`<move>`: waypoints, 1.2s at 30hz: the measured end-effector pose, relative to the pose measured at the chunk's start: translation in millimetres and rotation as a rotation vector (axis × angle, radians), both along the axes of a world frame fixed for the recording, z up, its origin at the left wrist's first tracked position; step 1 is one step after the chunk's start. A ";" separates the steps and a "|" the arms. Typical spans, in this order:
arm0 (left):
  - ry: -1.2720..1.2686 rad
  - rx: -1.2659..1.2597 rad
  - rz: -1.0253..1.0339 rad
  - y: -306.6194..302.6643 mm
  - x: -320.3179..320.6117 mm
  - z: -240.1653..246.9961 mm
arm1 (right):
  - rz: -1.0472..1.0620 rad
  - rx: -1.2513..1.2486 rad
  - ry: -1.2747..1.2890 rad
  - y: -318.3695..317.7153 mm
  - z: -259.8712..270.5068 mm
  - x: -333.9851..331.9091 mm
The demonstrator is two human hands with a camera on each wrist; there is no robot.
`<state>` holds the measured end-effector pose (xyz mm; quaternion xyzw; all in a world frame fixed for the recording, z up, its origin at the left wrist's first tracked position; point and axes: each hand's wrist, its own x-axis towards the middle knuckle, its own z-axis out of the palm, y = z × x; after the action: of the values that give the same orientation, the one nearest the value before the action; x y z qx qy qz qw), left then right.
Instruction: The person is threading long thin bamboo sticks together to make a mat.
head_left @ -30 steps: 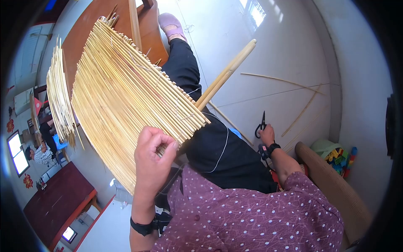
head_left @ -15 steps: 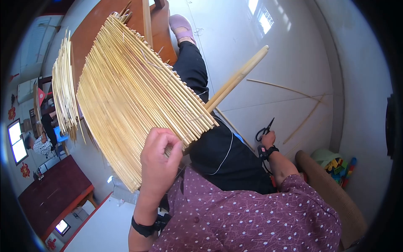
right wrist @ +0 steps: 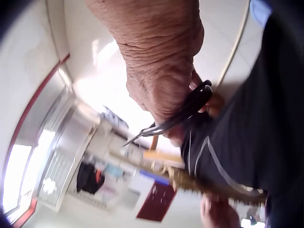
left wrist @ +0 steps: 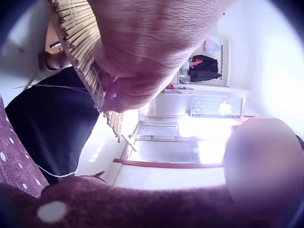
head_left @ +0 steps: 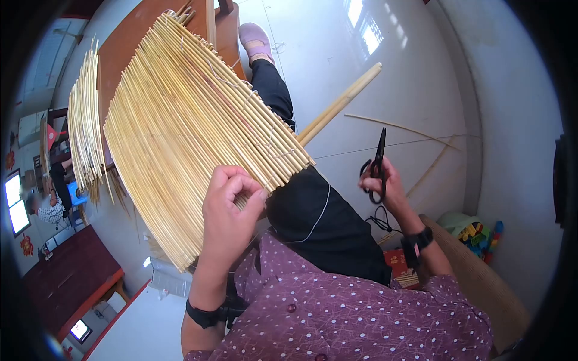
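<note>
A mat of straw-coloured stalks [head_left: 174, 126], tied side by side with thread, slopes from the brown table to the person's knee. At its near edge, the left hand [head_left: 230, 204] pinches the stalk ends between thumb and curled fingers; in the left wrist view the fingertips lie right at that edge. The right hand [head_left: 389, 185] grips black-handled scissors [head_left: 381, 150] above the floor, blades pointing up and away in the head view. A pale thread [head_left: 324, 209] hangs in a loop across the dark trouser leg [head_left: 319, 234].
A thick wooden pole [head_left: 343, 102] sticks out from under the mat. Loose stalks [head_left: 403, 125] lie on the tiled floor. A bundle of stalks [head_left: 86, 120] is at the table's far side. A woven armrest [head_left: 475, 277] and a bag of colourful blocks [head_left: 469, 231] are at the right.
My right hand has risen from low by the floor with the scissors, coming nearer the knee, and the blades now point more upright. My left hand stays at the mat's edge.
</note>
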<state>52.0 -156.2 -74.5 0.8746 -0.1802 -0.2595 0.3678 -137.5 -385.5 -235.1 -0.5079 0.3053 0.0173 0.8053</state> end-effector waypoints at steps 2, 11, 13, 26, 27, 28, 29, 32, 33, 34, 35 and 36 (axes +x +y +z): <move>0.072 -0.045 0.060 -0.2 0.7 -0.2 | 0.143 0.212 -0.191 10.8 52.1 13.2; 0.094 -0.108 0.107 1.7 -0.6 -5.3 | 0.606 0.386 -0.122 54.9 111.2 51.3; 0.098 -0.109 0.116 1.9 -0.7 -5.8 | 0.598 0.491 -0.054 56.5 109.0 53.7; 0.022 -0.108 0.060 6.9 -0.3 -13.3 | 0.457 0.446 -0.106 75.6 99.1 54.1; 0.006 -0.117 0.052 7.6 -0.2 -15.6 | 0.450 0.429 -0.074 76.0 101.8 55.4; -0.009 -0.125 0.044 8.0 0.5 -16.7 | 0.443 0.412 -0.042 76.3 105.0 57.1; -0.010 -0.127 0.045 8.5 0.8 -17.0 | 0.444 0.410 -0.042 77.0 107.9 58.3; -0.028 -0.123 0.033 8.7 1.0 -18.7 | 0.441 0.290 0.010 77.5 111.5 59.6; -0.021 -0.133 0.032 8.9 1.7 -19.4 | 0.434 0.289 0.017 78.0 110.2 59.7; -0.015 -0.142 0.031 9.3 2.2 -19.8 | 0.428 0.290 0.025 78.4 109.0 59.7; -0.016 -0.145 0.033 9.7 2.8 -19.8 | 0.430 0.287 0.025 78.2 108.3 60.0; -0.021 -0.143 0.017 10.3 3.2 -19.8 | 0.424 0.272 0.019 78.0 107.5 60.1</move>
<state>55.2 -145.9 -94.3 0.8502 -0.1948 -0.2338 0.4295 -77.4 -307.6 -127.6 -0.4472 0.1943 0.2315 0.8418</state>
